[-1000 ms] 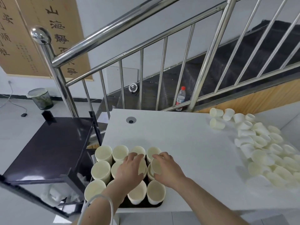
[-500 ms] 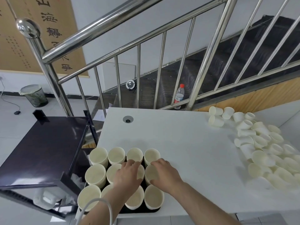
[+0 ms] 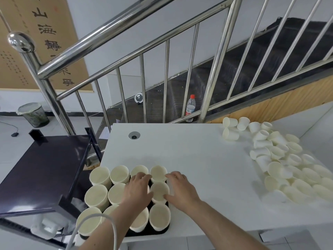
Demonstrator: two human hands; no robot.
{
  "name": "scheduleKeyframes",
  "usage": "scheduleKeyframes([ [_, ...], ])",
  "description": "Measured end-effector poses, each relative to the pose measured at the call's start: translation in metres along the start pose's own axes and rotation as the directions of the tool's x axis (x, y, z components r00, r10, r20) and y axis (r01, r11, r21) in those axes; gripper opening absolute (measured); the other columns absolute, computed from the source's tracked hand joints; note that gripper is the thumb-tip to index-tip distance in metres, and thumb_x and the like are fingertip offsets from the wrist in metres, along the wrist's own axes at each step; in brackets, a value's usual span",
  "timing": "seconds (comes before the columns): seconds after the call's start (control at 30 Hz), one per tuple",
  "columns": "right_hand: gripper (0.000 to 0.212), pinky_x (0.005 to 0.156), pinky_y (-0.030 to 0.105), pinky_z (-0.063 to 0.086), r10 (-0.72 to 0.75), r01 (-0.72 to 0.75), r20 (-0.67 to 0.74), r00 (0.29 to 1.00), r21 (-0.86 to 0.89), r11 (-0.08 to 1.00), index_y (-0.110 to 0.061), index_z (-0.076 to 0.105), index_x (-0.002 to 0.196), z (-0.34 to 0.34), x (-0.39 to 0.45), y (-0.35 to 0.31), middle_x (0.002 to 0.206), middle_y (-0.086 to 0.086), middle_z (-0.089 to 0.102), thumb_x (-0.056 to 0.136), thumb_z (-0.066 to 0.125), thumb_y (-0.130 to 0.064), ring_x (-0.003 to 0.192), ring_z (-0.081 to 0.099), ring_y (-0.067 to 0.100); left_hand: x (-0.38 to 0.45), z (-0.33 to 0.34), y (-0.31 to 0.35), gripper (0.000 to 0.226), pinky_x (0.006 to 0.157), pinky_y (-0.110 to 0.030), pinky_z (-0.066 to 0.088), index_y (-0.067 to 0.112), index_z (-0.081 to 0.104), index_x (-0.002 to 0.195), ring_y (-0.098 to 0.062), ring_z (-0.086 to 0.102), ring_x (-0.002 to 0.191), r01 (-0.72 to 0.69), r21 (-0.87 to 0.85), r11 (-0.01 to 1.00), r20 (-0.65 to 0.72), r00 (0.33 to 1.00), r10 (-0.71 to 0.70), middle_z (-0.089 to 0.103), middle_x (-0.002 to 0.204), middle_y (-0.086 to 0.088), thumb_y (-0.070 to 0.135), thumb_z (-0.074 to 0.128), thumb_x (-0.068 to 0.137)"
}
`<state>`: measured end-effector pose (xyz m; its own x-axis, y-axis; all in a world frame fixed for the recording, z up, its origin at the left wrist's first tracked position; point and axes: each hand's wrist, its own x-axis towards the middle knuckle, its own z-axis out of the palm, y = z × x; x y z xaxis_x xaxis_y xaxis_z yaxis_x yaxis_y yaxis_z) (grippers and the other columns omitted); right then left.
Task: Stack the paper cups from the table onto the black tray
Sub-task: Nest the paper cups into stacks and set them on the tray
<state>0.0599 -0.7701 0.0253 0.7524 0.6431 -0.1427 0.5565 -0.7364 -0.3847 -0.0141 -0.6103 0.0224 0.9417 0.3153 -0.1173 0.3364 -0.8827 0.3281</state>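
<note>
A black tray (image 3: 166, 230) sits at the near left corner of the white table (image 3: 189, 152), filled with rows of upright cream paper cups (image 3: 100, 175). My left hand (image 3: 137, 189) lies palm down over a cup in the middle row. My right hand (image 3: 181, 188) rests at the tray's right edge. Between them stands one cup (image 3: 159, 191), framed by both thumbs and forefingers, which touch its rim with spread fingers. Neither hand lifts anything. A heap of loose paper cups (image 3: 281, 159) lies on its sides along the table's right.
A black cart shelf (image 3: 45, 168) stands left of the table, just beside the tray. A steel stair railing (image 3: 126, 27) runs behind, with a plastic bottle (image 3: 190, 107) on the stairs and a bin (image 3: 33, 114) on the floor. A white cable (image 3: 93, 230) loops over my left forearm.
My right hand has set the cup it carried down into the tray's middle row and slid right, uncovering it. My left hand stayed over the neighbouring cup.
</note>
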Motion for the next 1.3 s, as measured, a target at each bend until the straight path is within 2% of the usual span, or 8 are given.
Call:
scheduleKeyframes([
  [0.13, 0.066, 0.094, 0.032, 0.047, 0.000, 0.000, -0.066, 0.998, -0.003, 1.000, -0.024, 0.032, 0.146, -0.025, -0.016, 0.029, 0.146, -0.005, 0.029, 0.090, 0.062, -0.038, 0.133, 0.032, 0.015, 0.004, -0.009, 0.039, 0.057, 0.097, -0.034, 0.042, 0.028, 0.037, 0.141, -0.020, 0.040, 0.128, -0.043, -0.012, 0.999, -0.029, 0.999, 0.042, 0.038, 0.141, 0.005, 0.033, 0.057, 0.088],
  [0.33, 0.066, 0.089, 0.030, 0.047, 0.035, -0.037, -0.141, 0.989, -0.013, 0.999, -0.026, 0.030, 0.147, -0.064, -0.045, 0.093, 0.146, -0.007, 0.028, 0.090, 0.061, -0.039, 0.132, 0.033, 0.014, 0.011, 0.000, 0.123, 0.058, 0.101, -0.030, 0.039, 0.029, 0.034, 0.143, -0.016, 0.036, 0.132, -0.123, -0.019, 0.992, -0.077, 0.990, 0.121, 0.035, 0.144, 0.008, 0.034, 0.056, 0.089],
  [0.67, 0.066, 0.097, 0.026, 0.045, 0.186, -0.186, -0.189, 0.964, 0.013, 0.982, -0.026, 0.028, 0.148, -0.114, -0.113, 0.234, 0.149, -0.009, 0.026, 0.092, 0.059, -0.040, 0.135, 0.031, 0.011, 0.018, 0.050, 0.257, 0.058, 0.104, -0.030, 0.039, 0.030, 0.033, 0.143, -0.013, 0.035, 0.133, -0.218, -0.042, 0.975, -0.039, 0.976, 0.216, 0.034, 0.143, 0.011, 0.035, 0.055, 0.090],
  [0.8, 0.066, 0.096, 0.027, 0.047, 0.241, -0.242, -0.192, 0.951, 0.018, 0.970, -0.026, 0.029, 0.148, -0.130, -0.124, 0.279, 0.149, -0.008, 0.026, 0.091, 0.060, -0.039, 0.136, 0.032, 0.011, 0.029, 0.064, 0.299, 0.057, 0.104, -0.029, 0.038, 0.031, 0.032, 0.143, -0.013, 0.034, 0.133, -0.245, -0.040, 0.969, 0.005, 0.969, 0.246, 0.033, 0.144, 0.011, 0.035, 0.054, 0.091],
  [1.0, 0.067, 0.093, 0.028, 0.047, 0.269, -0.273, -0.168, 0.948, 0.000, 0.962, -0.026, 0.028, 0.149, -0.152, -0.100, 0.328, 0.150, -0.006, 0.026, 0.091, 0.060, -0.038, 0.135, 0.032, 0.014, 0.075, 0.078, 0.340, 0.057, 0.104, -0.030, 0.039, 0.029, 0.034, 0.143, -0.013, 0.035, 0.133, -0.258, -0.060, 0.964, 0.014, 0.966, 0.260, 0.034, 0.144, 0.010, 0.034, 0.056, 0.090],
  [1.3, 0.065, 0.094, 0.031, 0.048, 0.239, -0.242, -0.054, 0.970, -0.073, 0.967, -0.027, 0.029, 0.148, -0.168, -0.011, 0.381, 0.148, -0.007, 0.027, 0.091, 0.060, -0.037, 0.134, 0.033, 0.014, 0.172, 0.103, 0.359, 0.059, 0.102, -0.031, 0.041, 0.028, 0.035, 0.142, -0.016, 0.039, 0.132, -0.168, -0.115, 0.979, 0.003, 0.986, 0.169, 0.037, 0.145, 0.007, 0.035, 0.058, 0.089],
])
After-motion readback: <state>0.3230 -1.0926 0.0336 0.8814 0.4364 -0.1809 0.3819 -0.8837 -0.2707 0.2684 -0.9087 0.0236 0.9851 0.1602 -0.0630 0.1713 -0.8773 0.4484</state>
